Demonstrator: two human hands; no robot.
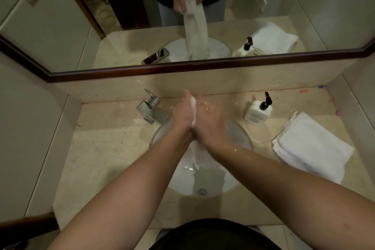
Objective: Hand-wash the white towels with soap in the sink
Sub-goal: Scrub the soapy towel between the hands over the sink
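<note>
Left hand (182, 113) and right hand (209, 119) both grip a wet white towel (193, 107) above the sink (239, 138); folded towels (312, 146) lie on the table (105, 148) at 3 o'clock

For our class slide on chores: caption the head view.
Both hands press a wet white towel above the sink, beside folded towels.

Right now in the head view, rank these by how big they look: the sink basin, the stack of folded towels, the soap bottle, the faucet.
1. Sink basin, largest, though the arms cover part of it.
2. Stack of folded towels.
3 and 4. Faucet and soap bottle look much alike; I won't rank them.
</note>
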